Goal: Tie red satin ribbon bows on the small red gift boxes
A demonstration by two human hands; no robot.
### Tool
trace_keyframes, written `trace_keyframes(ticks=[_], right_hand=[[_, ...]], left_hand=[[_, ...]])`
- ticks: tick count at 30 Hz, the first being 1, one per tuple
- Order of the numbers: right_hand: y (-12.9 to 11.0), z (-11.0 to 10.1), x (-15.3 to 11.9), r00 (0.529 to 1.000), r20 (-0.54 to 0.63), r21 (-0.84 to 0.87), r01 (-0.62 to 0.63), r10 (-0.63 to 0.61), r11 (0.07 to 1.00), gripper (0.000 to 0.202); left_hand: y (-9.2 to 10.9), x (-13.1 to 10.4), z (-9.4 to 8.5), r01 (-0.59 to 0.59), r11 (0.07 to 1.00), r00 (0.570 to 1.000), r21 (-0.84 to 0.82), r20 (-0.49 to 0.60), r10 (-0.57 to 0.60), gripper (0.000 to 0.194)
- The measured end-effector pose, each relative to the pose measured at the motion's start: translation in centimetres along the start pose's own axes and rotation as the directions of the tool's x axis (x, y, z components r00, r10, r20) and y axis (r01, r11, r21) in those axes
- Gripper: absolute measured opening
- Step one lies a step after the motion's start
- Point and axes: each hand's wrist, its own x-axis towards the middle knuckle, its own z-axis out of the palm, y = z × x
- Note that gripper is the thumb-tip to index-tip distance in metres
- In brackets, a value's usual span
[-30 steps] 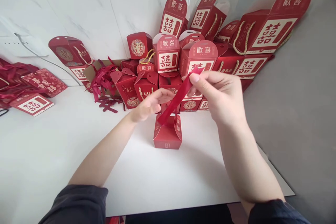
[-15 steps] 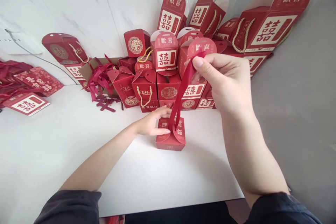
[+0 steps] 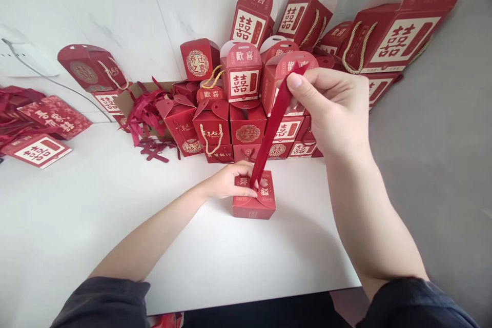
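Small red carton [image 3: 253, 210] upright on the bench [image 3: 184, 261], likely light, stiff, easily dented; best held by its sides. Left hand [image 3: 226, 182]: fingers on its top, around the ribbon's base. Right hand [image 3: 334, 107]: fingers pinching the upper ribbon [image 3: 271, 130], probably soft, slippery. Stacked boxes [image 3: 248, 128] behind.

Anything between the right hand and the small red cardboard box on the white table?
The right hand pinches a glossy red ribbon that slants down to the box, where the left hand sits at its lower end; nothing else visible stands in between.
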Motion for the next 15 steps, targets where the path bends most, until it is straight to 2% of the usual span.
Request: trace_keyframes(ticks=[2, 5, 10, 12, 15], right_hand=[[0.1, 0.1, 0.3, 1.0, -0.005, 0.009, 0.017, -0.017, 1.0, 0.034], [0.1, 0.1, 0.7, 0.998, -0.041, 0.027, 0.047, -0.046, 0.999, 0.034], [0.1, -0.4, 1.1, 0.997, -0.021, 0.016, 0.069, -0.068, 0.998, 0.033], [0.0, -0.6, 1.0, 0.997, -0.023, -0.004, 0.069, -0.069, 0.998, 0.034], [-0.3, -0.7, 0.7, 0.998, -0.022, -0.024, 0.063, -0.064, 0.998, 0.035]], left_hand=[[0.0, 0.2, -0.3, -0.025, 0.996, 0.999, 0.08, 0.029, 0.023, 0.018], [0.3, 0.3, -0.8, -0.028, 0.991, 0.999, 0.128, 0.044, 0.023, 0.022], [0.6, 0.3, -0.7, -0.034, 0.936, 0.987, 0.35, -0.136, 0.086, 0.015], [0.0, 0.4, -0.4, -0.036, 0.952, 0.978, 0.304, -0.186, 0.097, 0.015], [-1.4, 0.7, -0.2, -0.014, 0.998, 0.975, 0.053, -0.222, 0.025, 0.021]])
